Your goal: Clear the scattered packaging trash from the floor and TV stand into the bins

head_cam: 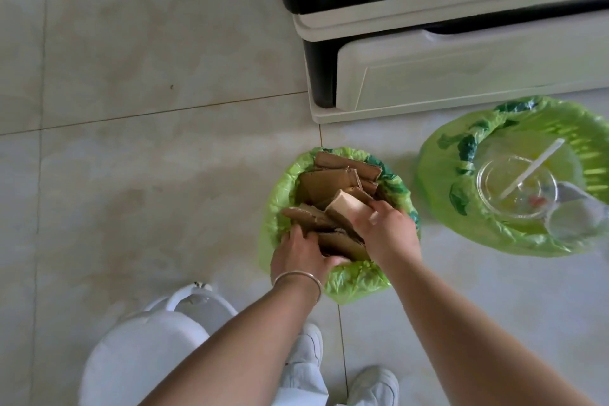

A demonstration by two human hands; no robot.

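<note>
Two bins lined with green bags stand on the tiled floor. The nearer bin point(276, 201) is packed with several brown cardboard pieces point(329, 180). My right hand point(385, 227) grips a small tan cardboard box point(349, 206) over this bin. My left hand point(301, 252), with a silver bangle on the wrist, presses on torn cardboard point(313, 217) at the bin's near edge. The second bin point(441, 181) to the right holds a clear plastic cup point(515, 189) with a white plastic utensil point(530, 171) in it and another clear cup point(573, 221).
The white and black TV stand point(461, 69) with a drawer sits just behind the bins. My white shoes point(372, 382) and light clothing are at the bottom. Beige floor tiles point(131, 142) stretch to the left.
</note>
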